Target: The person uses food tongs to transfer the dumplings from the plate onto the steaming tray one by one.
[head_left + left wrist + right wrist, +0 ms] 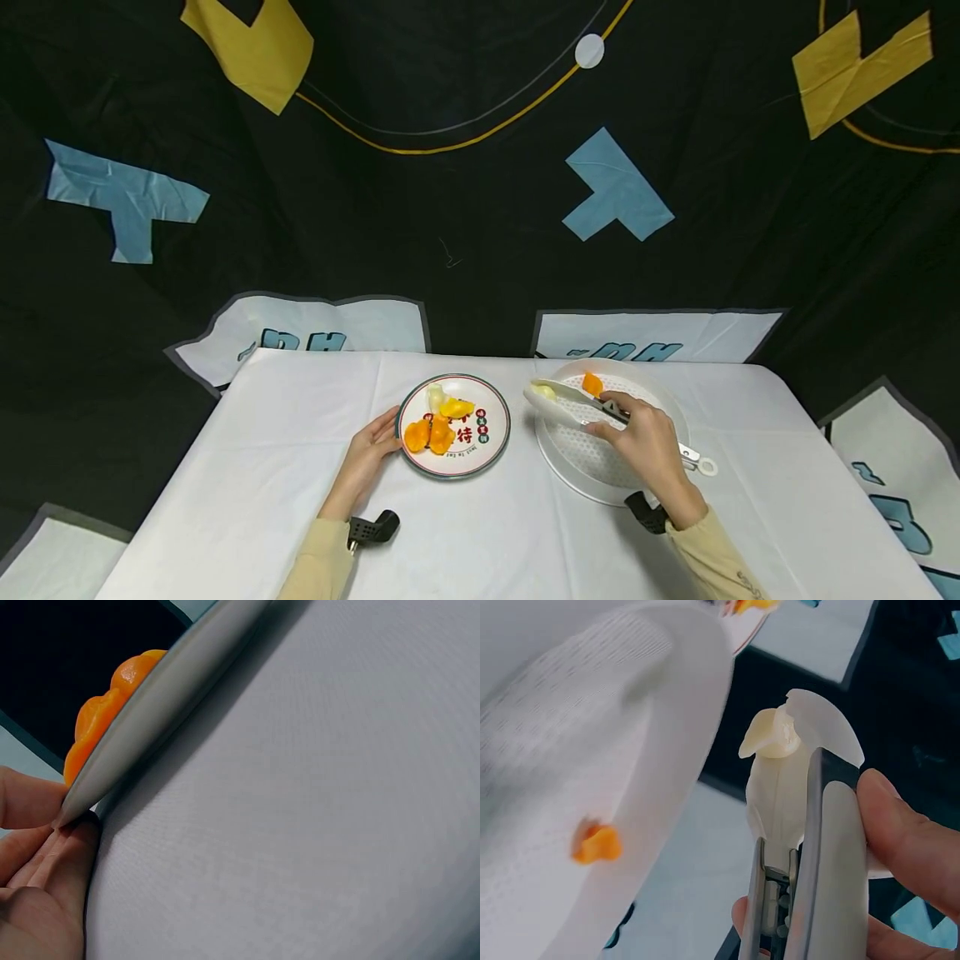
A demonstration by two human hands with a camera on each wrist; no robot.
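Observation:
My left hand (369,454) grips the left rim of a round white plate (480,390) with a dark green edge, thumb above and fingers beneath in the left wrist view. Glossy orange pieces (429,434), a yellow piece (457,407) and a pale yellow piece (436,397) lie on it. In my right hand (647,442) are white-and-grey food tongs (838,862). Between their broad white tips a pale yellow piece (771,735) is pinched, above the left side of a white perforated basket (592,454). One small orange piece (592,384) lies in that basket.
A white cloth covers the table (247,500). Behind it hangs a black curtain (450,233) with blue and yellow shapes. The plate stands left of the basket, with a strip of cloth between them. Each wrist wears a black camera mount (373,527).

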